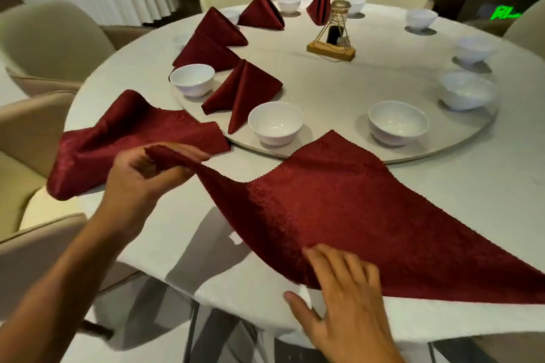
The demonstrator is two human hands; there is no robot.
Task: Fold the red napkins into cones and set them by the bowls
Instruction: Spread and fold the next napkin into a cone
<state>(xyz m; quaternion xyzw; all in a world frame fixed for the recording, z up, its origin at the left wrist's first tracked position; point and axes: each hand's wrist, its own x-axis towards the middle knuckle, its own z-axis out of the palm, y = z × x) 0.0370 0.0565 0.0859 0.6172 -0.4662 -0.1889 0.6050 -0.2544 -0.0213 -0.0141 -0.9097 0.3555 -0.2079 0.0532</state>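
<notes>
Clearly, from the head view, five dark red cloth napkins folded into cones (240,91) stand on the round white-clothed table (442,186), and nine small white ceramic bowls (275,122) can be counted around the glass turntable (413,156). One loose red napkin (135,138) lies crumpled at the left edge. Another open red napkin (354,209) lies flat at the near edge; the left hand (141,174) pinches its lifted corner between thumb and fingers, while the right hand (345,289) rests spread fingers on its near edge
</notes>
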